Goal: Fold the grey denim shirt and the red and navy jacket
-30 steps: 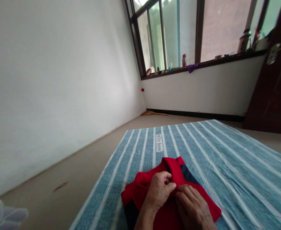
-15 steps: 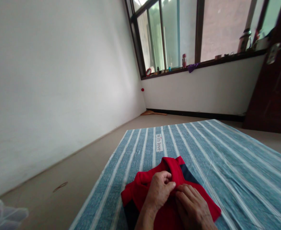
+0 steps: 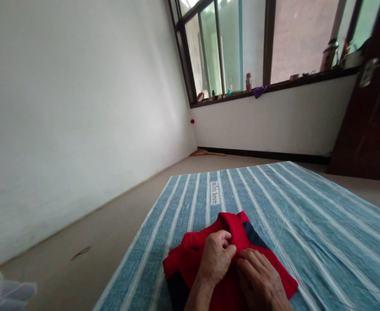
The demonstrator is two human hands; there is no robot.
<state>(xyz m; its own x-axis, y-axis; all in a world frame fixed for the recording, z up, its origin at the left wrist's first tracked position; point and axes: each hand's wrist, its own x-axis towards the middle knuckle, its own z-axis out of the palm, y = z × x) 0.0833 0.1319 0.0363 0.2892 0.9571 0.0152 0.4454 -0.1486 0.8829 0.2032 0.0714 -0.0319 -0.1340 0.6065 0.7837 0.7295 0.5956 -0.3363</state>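
A folded red garment [image 3: 193,242] with dark navy panels lies on a blue and white striped cloth [image 3: 183,207], near the bottom centre of the head view. My left hand [image 3: 217,255] is on the garment's collar area, thumb and fingers closed on the red fabric. Close beside it on the right, my right hand [image 3: 259,274] rests on the garment with its fingers bent and together, pinching the fabric near the collar. The fingertips of my right hand are partly hidden against the cloth.
A windowsill [image 3: 283,83] at the back holds a pink bottle [image 3: 248,82], a flask [image 3: 329,55] and small items. A dark red door [image 3: 371,125] stands at the right. A broom [image 3: 206,152] lies in the far floor corner. White fabric [image 3: 7,291] shows at lower left.
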